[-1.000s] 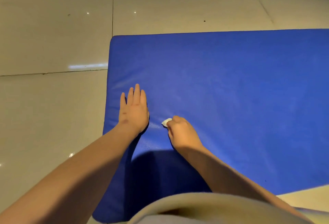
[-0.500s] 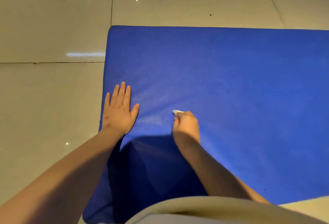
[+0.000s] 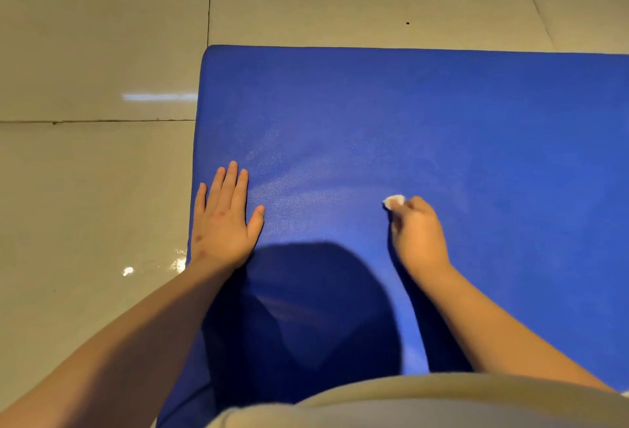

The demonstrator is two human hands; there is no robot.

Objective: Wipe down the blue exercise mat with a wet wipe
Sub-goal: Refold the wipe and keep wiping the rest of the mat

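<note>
The blue exercise mat (image 3: 442, 128) lies on the tiled floor and fills the right and middle of the view. My left hand (image 3: 223, 220) rests flat on the mat's left edge, fingers straight and together. My right hand (image 3: 418, 233) is curled around a small white wet wipe (image 3: 394, 201), pressing it on the mat near the middle. Only a corner of the wipe shows past my fingers. A faint wet sheen marks the mat between my two hands.
Glossy beige floor tiles (image 3: 95, 189) surround the mat to the left and beyond its far edge. My shadow darkens the mat's near part (image 3: 306, 318). My pale shirt (image 3: 408, 407) covers the bottom of the view.
My right hand has slid the wipe to the right across the mat, away from my left hand. My left hand has shifted slightly left to the mat's edge.
</note>
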